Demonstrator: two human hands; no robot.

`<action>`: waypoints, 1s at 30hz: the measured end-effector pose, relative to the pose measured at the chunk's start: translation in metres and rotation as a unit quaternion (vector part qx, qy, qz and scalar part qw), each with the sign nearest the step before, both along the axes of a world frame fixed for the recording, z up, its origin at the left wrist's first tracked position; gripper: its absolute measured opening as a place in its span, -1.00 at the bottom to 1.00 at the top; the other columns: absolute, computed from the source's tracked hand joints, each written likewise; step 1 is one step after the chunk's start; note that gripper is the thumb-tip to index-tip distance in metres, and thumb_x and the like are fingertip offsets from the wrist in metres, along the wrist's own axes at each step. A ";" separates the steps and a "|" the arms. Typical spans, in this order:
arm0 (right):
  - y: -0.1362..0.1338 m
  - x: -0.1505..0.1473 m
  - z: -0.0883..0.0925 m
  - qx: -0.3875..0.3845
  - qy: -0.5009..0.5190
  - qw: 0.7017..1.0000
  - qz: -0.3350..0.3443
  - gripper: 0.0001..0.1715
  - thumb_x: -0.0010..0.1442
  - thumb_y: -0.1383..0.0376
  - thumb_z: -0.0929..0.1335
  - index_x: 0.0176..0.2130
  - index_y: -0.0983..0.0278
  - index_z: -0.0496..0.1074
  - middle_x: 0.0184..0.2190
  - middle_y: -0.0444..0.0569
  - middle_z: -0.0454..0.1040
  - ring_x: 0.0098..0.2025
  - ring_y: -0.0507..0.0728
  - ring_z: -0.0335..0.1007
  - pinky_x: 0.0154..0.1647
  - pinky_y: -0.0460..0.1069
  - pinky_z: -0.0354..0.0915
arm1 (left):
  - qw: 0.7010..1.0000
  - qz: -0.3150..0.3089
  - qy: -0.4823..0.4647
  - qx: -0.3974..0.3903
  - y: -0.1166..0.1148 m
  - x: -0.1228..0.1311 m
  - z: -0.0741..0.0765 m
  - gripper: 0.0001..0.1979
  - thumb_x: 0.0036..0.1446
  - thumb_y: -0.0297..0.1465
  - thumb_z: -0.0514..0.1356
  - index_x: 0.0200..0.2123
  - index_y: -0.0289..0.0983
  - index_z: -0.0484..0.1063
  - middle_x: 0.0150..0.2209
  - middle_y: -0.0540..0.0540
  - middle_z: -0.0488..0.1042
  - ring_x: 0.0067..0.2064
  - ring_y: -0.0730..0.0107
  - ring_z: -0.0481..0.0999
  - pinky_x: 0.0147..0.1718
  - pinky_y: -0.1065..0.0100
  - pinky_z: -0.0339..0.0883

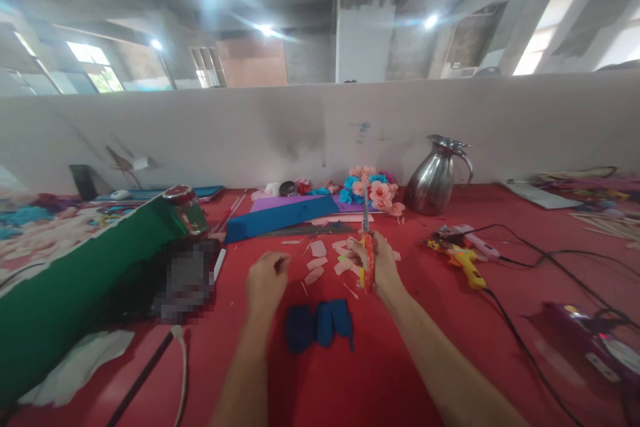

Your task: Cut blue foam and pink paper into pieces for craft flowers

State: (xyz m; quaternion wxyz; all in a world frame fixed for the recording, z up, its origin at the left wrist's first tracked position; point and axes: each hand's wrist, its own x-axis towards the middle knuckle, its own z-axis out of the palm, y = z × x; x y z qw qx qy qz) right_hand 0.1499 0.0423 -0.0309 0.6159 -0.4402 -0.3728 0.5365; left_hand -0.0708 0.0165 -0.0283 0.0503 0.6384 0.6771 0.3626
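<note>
My right hand (pixel 384 265) is closed round the handles of a pair of scissors (pixel 369 260), red and yellow, whose blades point up and away from me. My left hand (pixel 267 275) hovers to the left with its fingers curled in; whatever is between the fingertips, if anything, is hidden. Pink petal-shaped pieces (pixel 316 261) lie scattered between the two hands. Nearer to me, dark blue pieces (pixel 325 323) of paper or cloth rest on the red table (pixel 320 387). Farther back lies a long blue strip (pixel 283 217), beyond my left hand.
A bunch of pink and blue paper flowers (pixel 373 190) stands at the back beside a metal jug (pixel 434 177). On the right lie a yellow glue gun (pixel 465 263), a pink one (pixel 480 242), cables and a purple power strip (pixel 585 340). A green board (pixel 100 273) and a jar (pixel 187 210) are left.
</note>
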 end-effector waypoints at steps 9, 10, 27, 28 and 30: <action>-0.008 0.019 0.004 -0.014 0.023 0.999 -0.025 -0.36 -0.26 0.11 0.51 -0.23 0.21 0.21 -0.62 -0.24 0.39 -0.60 0.08 0.44 -0.58 -0.10 0.27 | 0.977 0.130 0.078 -0.149 0.014 0.021 -0.008 -0.76 0.09 -0.44 0.04 -0.38 -0.26 0.53 -0.29 -0.25 0.56 -0.31 0.17 0.53 -0.48 0.33 0.16; -0.008 0.020 0.004 -0.020 0.021 0.999 -0.022 -0.37 -0.25 0.11 0.51 -0.23 0.21 0.21 -0.62 -0.24 0.39 -0.61 0.07 0.43 -0.59 -0.10 0.26 | 0.977 0.129 0.081 -0.151 0.014 0.023 -0.009 -0.75 0.09 -0.45 0.03 -0.37 -0.26 0.53 -0.28 -0.25 0.56 -0.30 0.17 0.54 -0.47 0.33 0.16; -0.020 0.016 0.022 -0.077 -0.125 0.979 0.144 -0.57 -0.06 0.02 0.44 -0.34 0.26 0.32 -0.69 -0.21 0.37 -0.73 -0.04 0.28 -0.75 -0.20 0.11 | 0.981 0.129 0.088 -0.117 0.018 0.023 -0.012 -0.76 0.12 -0.47 0.03 -0.32 -0.27 0.52 -0.23 -0.19 0.53 -0.27 0.28 0.51 -0.38 0.37 0.22; -0.021 0.016 0.023 -0.078 -0.134 0.976 0.150 -0.57 -0.05 0.01 0.43 -0.36 0.26 0.31 -0.70 -0.21 0.37 -0.74 -0.04 0.28 -0.75 -0.20 0.10 | 0.981 0.128 0.088 -0.112 0.018 0.023 -0.013 -0.77 0.12 -0.46 0.04 -0.32 -0.27 0.51 -0.22 -0.20 0.52 -0.27 0.28 0.51 -0.37 0.37 0.23; -0.022 0.017 0.025 -0.078 -0.154 0.971 0.166 -0.56 -0.02 -0.03 0.41 -0.39 0.26 0.29 -0.70 -0.20 0.37 -0.74 -0.04 0.27 -0.77 -0.21 0.09 | 0.982 0.129 0.090 -0.104 0.018 0.023 -0.013 -0.78 0.12 -0.45 0.05 -0.31 -0.27 0.51 -0.21 -0.19 0.51 -0.28 0.30 0.50 -0.36 0.36 0.24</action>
